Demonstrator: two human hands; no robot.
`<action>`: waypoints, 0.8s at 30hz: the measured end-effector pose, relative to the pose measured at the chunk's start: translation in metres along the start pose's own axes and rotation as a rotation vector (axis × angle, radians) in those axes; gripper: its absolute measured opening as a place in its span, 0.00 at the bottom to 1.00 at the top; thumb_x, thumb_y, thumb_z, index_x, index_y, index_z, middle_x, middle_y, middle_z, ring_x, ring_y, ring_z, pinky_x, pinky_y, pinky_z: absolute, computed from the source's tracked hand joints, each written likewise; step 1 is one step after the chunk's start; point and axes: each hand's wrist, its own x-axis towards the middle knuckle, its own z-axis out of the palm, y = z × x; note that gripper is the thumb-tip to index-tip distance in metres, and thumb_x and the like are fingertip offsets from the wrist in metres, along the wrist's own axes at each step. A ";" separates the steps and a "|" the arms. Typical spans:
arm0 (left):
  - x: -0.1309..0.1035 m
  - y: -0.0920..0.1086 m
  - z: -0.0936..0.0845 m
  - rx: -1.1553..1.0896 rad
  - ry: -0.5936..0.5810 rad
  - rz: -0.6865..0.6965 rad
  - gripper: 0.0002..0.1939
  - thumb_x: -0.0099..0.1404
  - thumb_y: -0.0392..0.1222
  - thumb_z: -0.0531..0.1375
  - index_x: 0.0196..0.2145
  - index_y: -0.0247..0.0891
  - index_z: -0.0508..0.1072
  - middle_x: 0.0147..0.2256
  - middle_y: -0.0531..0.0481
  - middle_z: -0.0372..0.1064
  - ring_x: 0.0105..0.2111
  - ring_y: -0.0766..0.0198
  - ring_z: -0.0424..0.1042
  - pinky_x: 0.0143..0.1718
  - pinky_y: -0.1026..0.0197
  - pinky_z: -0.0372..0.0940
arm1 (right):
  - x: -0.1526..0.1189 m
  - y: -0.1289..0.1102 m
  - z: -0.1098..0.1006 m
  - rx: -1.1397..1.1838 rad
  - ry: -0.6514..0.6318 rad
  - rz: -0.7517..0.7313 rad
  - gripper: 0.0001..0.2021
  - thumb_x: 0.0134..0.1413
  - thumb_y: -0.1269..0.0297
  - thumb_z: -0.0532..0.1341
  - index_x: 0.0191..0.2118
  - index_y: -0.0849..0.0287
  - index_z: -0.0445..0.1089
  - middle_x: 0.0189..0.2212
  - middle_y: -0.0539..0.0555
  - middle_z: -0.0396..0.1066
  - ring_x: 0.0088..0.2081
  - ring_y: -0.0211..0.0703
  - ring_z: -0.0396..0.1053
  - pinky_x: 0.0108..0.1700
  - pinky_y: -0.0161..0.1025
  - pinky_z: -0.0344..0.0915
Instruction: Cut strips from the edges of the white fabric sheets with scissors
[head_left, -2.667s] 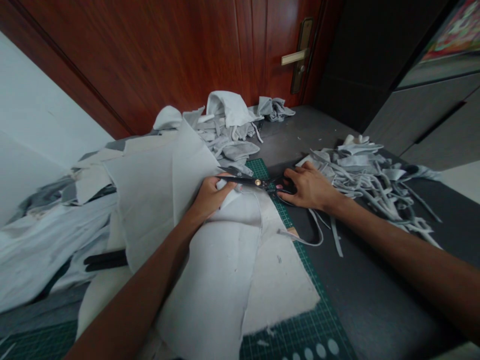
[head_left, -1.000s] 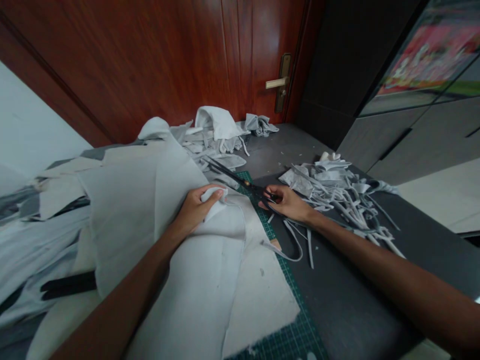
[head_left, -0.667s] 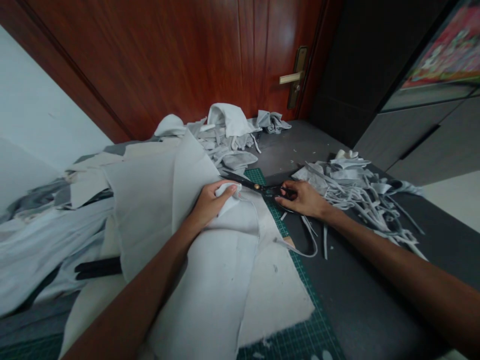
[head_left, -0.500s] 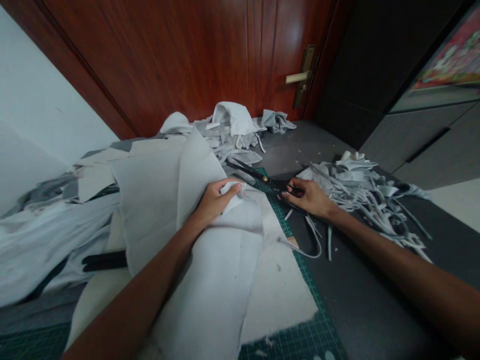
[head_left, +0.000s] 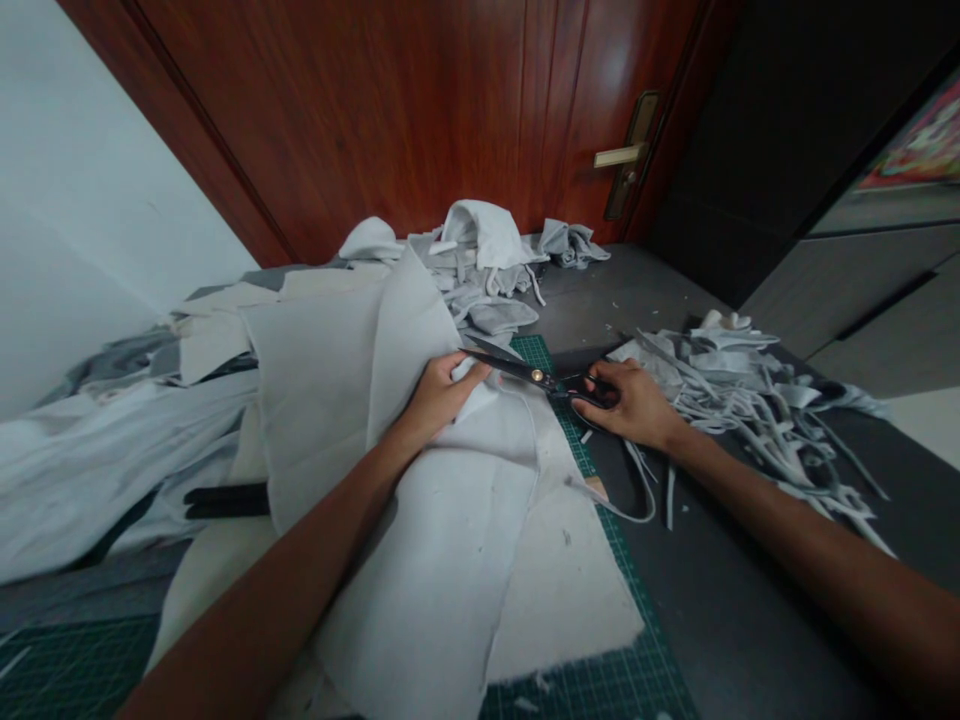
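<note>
My left hand pinches a folded edge of white fabric, which spreads under my forearm toward me. In my right hand are black-handled scissors, their blades pointing left and lying close to the left thumb and the pinched edge. Whether the blades touch the cloth I cannot tell. Beneath the white fabric lies a cream cloth piece with a frayed end. A green cutting mat shows around it. A thin grey strip curls below my right hand.
A heap of cut strips lies on the dark table at right. Scraps are piled at the back, before a wooden door. More cloth lies at left, beside a black bar-like object.
The scissors have come nearer to the left thumb and the pinched fabric edge, and their blades have turned more toward it. The whole view has shifted slightly.
</note>
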 end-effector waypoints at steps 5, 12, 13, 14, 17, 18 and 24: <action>0.001 -0.004 0.000 -0.082 0.044 -0.033 0.18 0.59 0.53 0.67 0.40 0.36 0.80 0.32 0.51 0.78 0.31 0.62 0.73 0.34 0.63 0.67 | -0.003 0.001 0.001 -0.077 0.088 -0.040 0.13 0.55 0.52 0.63 0.32 0.54 0.62 0.26 0.49 0.69 0.26 0.44 0.65 0.41 0.45 0.58; 0.001 0.001 0.002 -0.234 0.125 -0.085 0.19 0.53 0.52 0.71 0.37 0.36 0.80 0.32 0.52 0.77 0.33 0.63 0.73 0.35 0.65 0.65 | -0.006 -0.005 0.006 -0.157 0.090 -0.058 0.13 0.55 0.52 0.64 0.32 0.54 0.62 0.24 0.49 0.68 0.27 0.45 0.66 0.41 0.46 0.57; 0.001 0.002 0.003 -0.266 0.118 -0.102 0.20 0.52 0.53 0.72 0.37 0.36 0.80 0.31 0.52 0.77 0.33 0.63 0.73 0.35 0.65 0.65 | -0.006 -0.006 0.006 -0.156 0.096 -0.050 0.13 0.55 0.52 0.63 0.32 0.55 0.63 0.25 0.49 0.69 0.27 0.45 0.66 0.41 0.46 0.57; 0.000 0.003 0.003 -0.297 0.106 -0.122 0.21 0.51 0.54 0.72 0.37 0.35 0.80 0.30 0.52 0.77 0.32 0.62 0.73 0.35 0.64 0.66 | -0.006 -0.006 0.007 -0.149 0.101 -0.041 0.13 0.55 0.52 0.63 0.32 0.55 0.63 0.25 0.49 0.69 0.27 0.45 0.66 0.41 0.46 0.57; -0.002 0.006 0.002 -0.377 0.063 -0.188 0.25 0.46 0.53 0.75 0.37 0.34 0.80 0.28 0.51 0.76 0.28 0.63 0.72 0.33 0.62 0.67 | -0.007 -0.005 0.007 -0.140 0.102 -0.018 0.13 0.56 0.52 0.63 0.32 0.55 0.63 0.24 0.48 0.68 0.25 0.43 0.66 0.41 0.45 0.57; -0.003 0.007 0.002 -0.398 0.053 -0.205 0.25 0.45 0.53 0.76 0.36 0.34 0.80 0.28 0.51 0.76 0.27 0.63 0.72 0.33 0.62 0.66 | -0.007 -0.005 0.007 -0.146 0.099 -0.014 0.13 0.55 0.52 0.63 0.31 0.54 0.62 0.23 0.48 0.68 0.25 0.43 0.65 0.41 0.45 0.57; -0.003 0.011 0.001 -0.480 -0.002 -0.265 0.24 0.41 0.48 0.78 0.35 0.35 0.80 0.30 0.51 0.77 0.27 0.65 0.71 0.32 0.62 0.66 | -0.008 -0.006 0.007 -0.219 0.094 -0.005 0.14 0.56 0.51 0.63 0.31 0.54 0.62 0.24 0.49 0.68 0.25 0.43 0.64 0.41 0.45 0.57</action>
